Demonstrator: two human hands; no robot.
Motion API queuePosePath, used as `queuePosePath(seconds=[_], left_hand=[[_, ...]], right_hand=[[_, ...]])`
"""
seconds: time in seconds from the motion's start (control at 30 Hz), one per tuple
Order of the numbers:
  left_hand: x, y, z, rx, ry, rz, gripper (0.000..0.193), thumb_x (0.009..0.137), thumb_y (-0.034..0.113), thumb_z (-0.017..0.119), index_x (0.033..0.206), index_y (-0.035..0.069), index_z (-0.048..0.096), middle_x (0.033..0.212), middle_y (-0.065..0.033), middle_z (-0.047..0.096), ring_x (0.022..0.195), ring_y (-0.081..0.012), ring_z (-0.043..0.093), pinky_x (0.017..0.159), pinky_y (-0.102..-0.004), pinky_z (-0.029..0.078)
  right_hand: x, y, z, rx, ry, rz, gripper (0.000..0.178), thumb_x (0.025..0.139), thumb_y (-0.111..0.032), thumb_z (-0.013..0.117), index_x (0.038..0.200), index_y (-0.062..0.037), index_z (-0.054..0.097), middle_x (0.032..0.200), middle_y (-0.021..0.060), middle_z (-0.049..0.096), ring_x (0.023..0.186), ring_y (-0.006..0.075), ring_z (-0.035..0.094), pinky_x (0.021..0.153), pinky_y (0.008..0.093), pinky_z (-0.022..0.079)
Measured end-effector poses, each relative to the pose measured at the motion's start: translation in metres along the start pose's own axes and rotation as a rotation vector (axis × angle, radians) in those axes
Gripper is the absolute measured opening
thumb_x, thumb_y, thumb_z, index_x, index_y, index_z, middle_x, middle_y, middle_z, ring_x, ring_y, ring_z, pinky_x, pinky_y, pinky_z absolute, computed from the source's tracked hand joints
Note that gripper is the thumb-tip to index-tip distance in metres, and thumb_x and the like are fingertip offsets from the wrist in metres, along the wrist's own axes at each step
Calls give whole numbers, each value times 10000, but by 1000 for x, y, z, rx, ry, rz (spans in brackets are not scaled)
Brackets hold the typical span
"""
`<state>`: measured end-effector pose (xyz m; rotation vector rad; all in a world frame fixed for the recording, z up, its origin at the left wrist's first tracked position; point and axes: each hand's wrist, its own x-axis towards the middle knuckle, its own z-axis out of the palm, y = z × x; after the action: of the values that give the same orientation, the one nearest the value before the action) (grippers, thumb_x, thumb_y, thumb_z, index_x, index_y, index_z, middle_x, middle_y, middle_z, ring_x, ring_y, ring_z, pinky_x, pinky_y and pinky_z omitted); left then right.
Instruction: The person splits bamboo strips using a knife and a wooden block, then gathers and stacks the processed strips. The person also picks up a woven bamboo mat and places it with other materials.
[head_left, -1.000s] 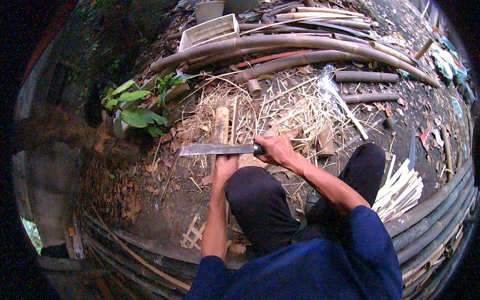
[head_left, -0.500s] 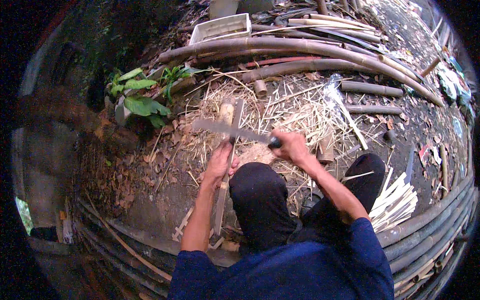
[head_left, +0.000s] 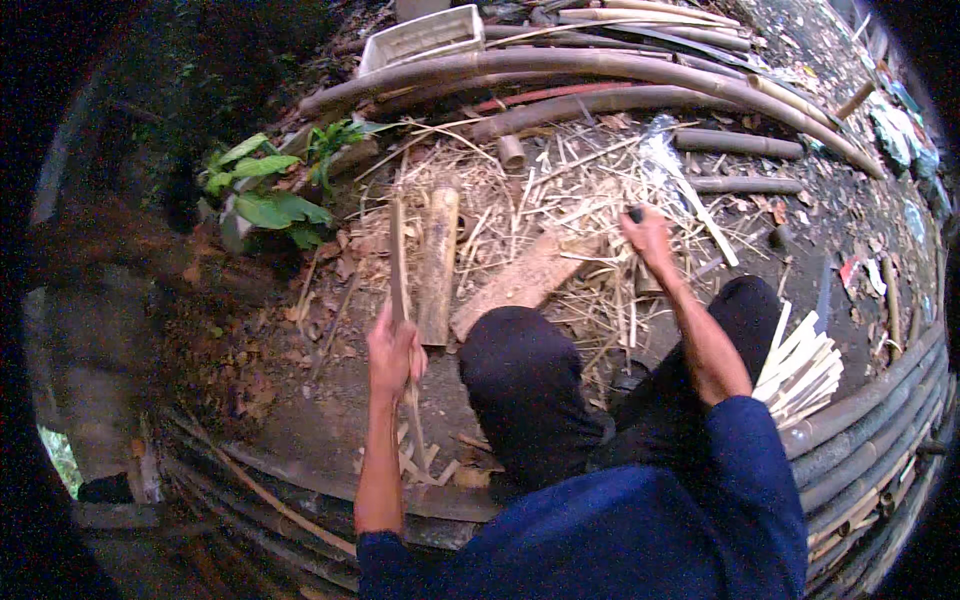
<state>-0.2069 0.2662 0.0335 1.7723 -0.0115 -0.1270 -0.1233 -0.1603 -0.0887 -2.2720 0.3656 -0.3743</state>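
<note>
My left hand [head_left: 394, 350] is closed around a long, split bamboo strip [head_left: 397, 250], which points away from me and runs back past the wrist. My right hand [head_left: 648, 238], off to the right over the shavings, is wrapped round the dark handle [head_left: 635, 214] of a long-bladed tool. Its blade cannot be made out clearly at this moment. Between my hands lie a pale bamboo section [head_left: 438, 265] and a flat wooden board [head_left: 528, 284], slanting away from my knee. Neither hand touches them.
Thin bamboo shavings [head_left: 590, 195] litter the ground ahead. Long bamboo poles [head_left: 560, 66] and a white crate [head_left: 422, 42] lie beyond. A leafy plant [head_left: 265, 190] grows at left. Cut pale strips [head_left: 803, 365] are bundled at right, near stacked poles [head_left: 860, 440].
My left hand has shifted left with the bamboo strip. My right hand has swung right and away with the tool, whose blade no longer crosses the strip. The board is now uncovered.
</note>
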Motion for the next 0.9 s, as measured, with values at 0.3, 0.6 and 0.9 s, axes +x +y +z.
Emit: queuePosePath(seconds=[0.3, 0.6, 0.9], left_hand=[[150, -59, 105, -326, 64, 426, 232, 929, 51, 338, 1137, -42, 385, 965, -137, 593, 936, -211, 592, 932, -369, 449], [147, -45, 104, -485, 389, 432, 264, 979, 211, 417, 1134, -1, 443, 985, -119, 598, 929, -201, 575, 861, -321, 449], [114, 15, 120, -558, 627, 501, 125, 973, 165, 421, 1058, 76, 440, 713, 19, 340, 653, -85, 339, 603, -232, 308]], right_hand=[[-92, -58, 2, 151, -177, 122, 386, 781, -336, 611, 963, 3, 578, 781, 209, 632, 737, 345, 639, 651, 423, 474], [-149, -53, 25, 95, -220, 1, 379, 861, -330, 604, 1128, -79, 507, 755, 193, 628, 686, 362, 629, 618, 436, 480], [-135, -152, 75, 537, -498, -7, 389, 928, -397, 475, 1055, -35, 540, 853, 239, 623, 835, 409, 616, 708, 460, 480]])
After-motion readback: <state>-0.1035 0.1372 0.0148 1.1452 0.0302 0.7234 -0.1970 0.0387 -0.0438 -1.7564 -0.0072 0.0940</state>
